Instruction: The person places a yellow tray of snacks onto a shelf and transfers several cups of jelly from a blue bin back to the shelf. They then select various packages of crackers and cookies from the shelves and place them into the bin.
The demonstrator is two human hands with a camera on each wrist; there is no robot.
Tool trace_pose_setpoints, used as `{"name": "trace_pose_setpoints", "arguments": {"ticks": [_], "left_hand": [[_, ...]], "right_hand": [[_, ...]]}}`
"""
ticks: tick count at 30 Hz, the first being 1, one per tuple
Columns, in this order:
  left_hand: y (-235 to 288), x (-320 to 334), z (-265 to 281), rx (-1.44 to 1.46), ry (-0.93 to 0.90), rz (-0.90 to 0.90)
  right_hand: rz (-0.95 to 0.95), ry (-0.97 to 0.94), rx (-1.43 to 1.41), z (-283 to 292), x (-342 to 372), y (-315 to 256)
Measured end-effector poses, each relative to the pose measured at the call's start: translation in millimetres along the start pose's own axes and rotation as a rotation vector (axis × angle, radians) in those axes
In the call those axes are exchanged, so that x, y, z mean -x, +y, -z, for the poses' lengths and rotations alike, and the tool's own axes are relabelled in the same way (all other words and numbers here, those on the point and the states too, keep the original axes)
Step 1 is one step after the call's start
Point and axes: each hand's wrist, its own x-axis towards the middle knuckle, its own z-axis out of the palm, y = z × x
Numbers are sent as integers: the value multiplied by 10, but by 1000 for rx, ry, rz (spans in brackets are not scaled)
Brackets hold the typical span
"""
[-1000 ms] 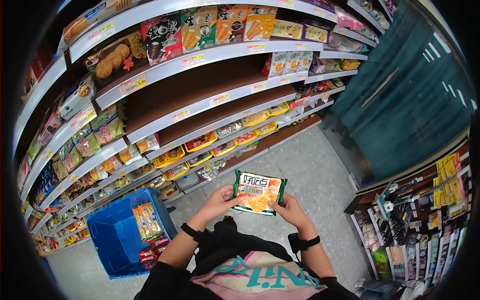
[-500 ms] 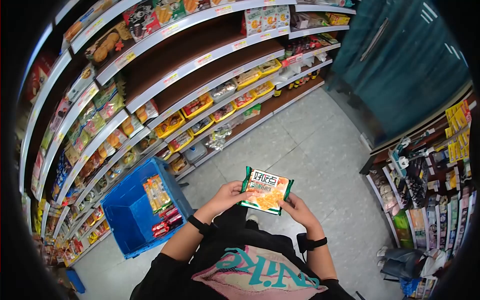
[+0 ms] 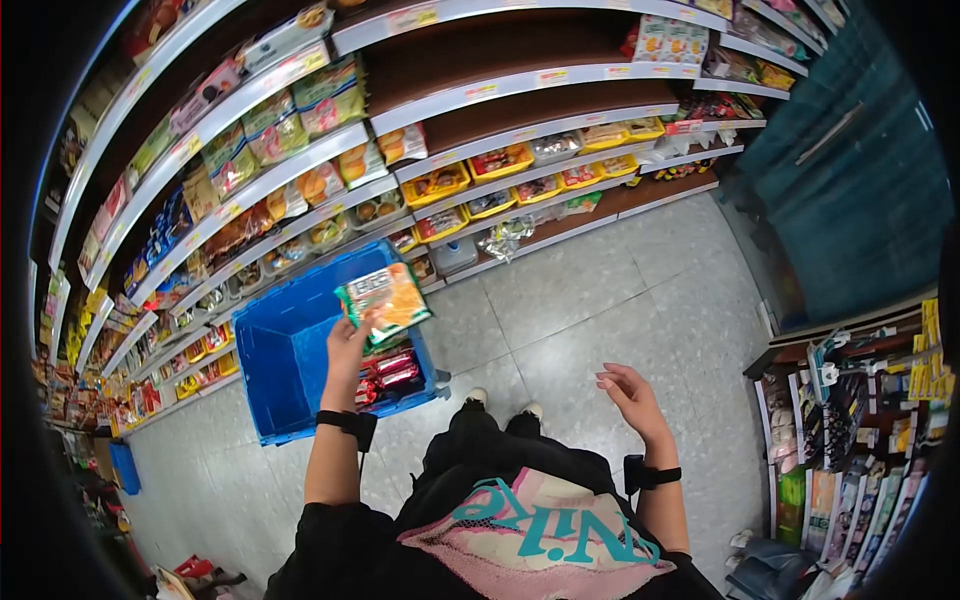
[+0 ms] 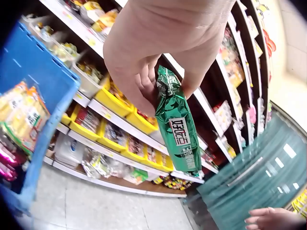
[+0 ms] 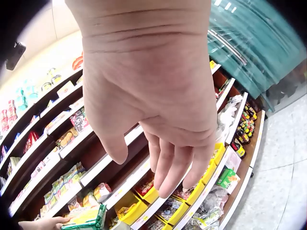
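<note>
My left hand point(image 3: 345, 352) pinches a green-edged biscuit packet point(image 3: 390, 303) by one end, between thumb and fingers. In the head view the packet overlaps the blue crate point(image 3: 280, 345), its printed front facing up. The left wrist view shows the packet's narrow green side point(image 4: 178, 129) hanging below the fingers. Inside the crate lie red shiny packets point(image 3: 397, 372), and yellow packets point(image 4: 23, 112) show in the left wrist view. Out to the right, over the floor, my right hand point(image 3: 634, 397) holds nothing, its fingers loosely extended.
Curved store shelves point(image 3: 480, 92) full of snacks run along the left and front, with yellow bins point(image 3: 437, 183) on the lower levels. Teal strip curtains point(image 3: 850, 190) hang at the right. A goods rack point(image 3: 840, 430) stands at the lower right, above grey floor tiles point(image 3: 560, 300).
Both hands held the biscuit packet earlier. The right hand has let go and moved right; the left hand has carried the packet left over the crate. The head view has shifted too.
</note>
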Motion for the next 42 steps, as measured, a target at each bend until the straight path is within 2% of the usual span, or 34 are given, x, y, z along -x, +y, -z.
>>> {"name": "trace_pose_setpoints", "arguments": {"ticks": [2, 4, 6, 7, 8, 10, 11, 12, 18, 19, 22, 23, 24, 25, 26, 27, 28, 30, 31, 35, 37, 38, 40, 42], "left_hand": [[-334, -133, 442, -32, 124, 58], [-361, -73, 701, 20, 157, 89], [-552, -66, 993, -190, 246, 203], [-1222, -262, 1264, -46, 204, 176], [-1212, -220, 1313, -43, 199, 184], [-1080, -104, 1366, -280, 132, 371], [-1342, -179, 1477, -390, 102, 397], [-1361, -176, 1472, -386, 93, 399], [-1426, -183, 1246, -301, -234, 457], [-1278, -158, 1152, -340, -306, 427], [-1423, -233, 941, -337, -417, 378], [-1445, -273, 865, -354, -471, 519], [-1693, -354, 843, -355, -480, 514], [-2157, -478, 810, -391, -556, 477], [-2404, -555, 776, -427, -631, 439], [-2123, -492, 697, -615, -648, 489], [-1980, -481, 636, -614, -657, 484], [-1719, -448, 540, -939, -795, 502], [-1156, -313, 552, -713, -905, 446], [-1681, -400, 556, -677, -886, 440], [-1895, -463, 575, -853, -794, 366], [-2054, -486, 600, -828, -748, 271], [-2531, -706, 618, -1088, -817, 70], [-2527, -774, 652, -987, -657, -32]], "right_hand": [[-23, -9, 3, -185, -33, -35], [-48, -15, 19, -399, -80, -106], [-44, -39, 71, -629, -143, -148], [-36, -56, 117, -732, -161, -157], [-43, -53, 123, -817, -174, -155], [-28, -103, 175, -965, -181, -165], [-32, -95, 181, -1019, -166, -184], [-57, -86, 208, -1076, -143, -239], [-85, -5, 281, -1210, 10, -277], [-92, 18, 302, -1221, 42, -286], [-89, 51, 286, -1241, 109, -241], [-88, 63, 287, -1244, 126, -237], [-91, 67, 297, -1257, 146, -248], [-95, 71, 306, -1271, 166, -256], [-96, 81, 307, -1279, 187, -265], [-108, 83, 315, -1279, 207, -275], [-121, 83, 324, -1272, 224, -284], [-122, 92, 336, -1248, 247, -274], [-123, 93, 344, -1238, 254, -269], [-163, 89, 323, -1181, 273, -253], [-176, 96, 296, -1130, 266, -190], [-166, 107, 291, -1104, 262, -138], [-112, 109, 314, -1031, 215, -54], [-131, 110, 355, -948, 159, -53]]}}
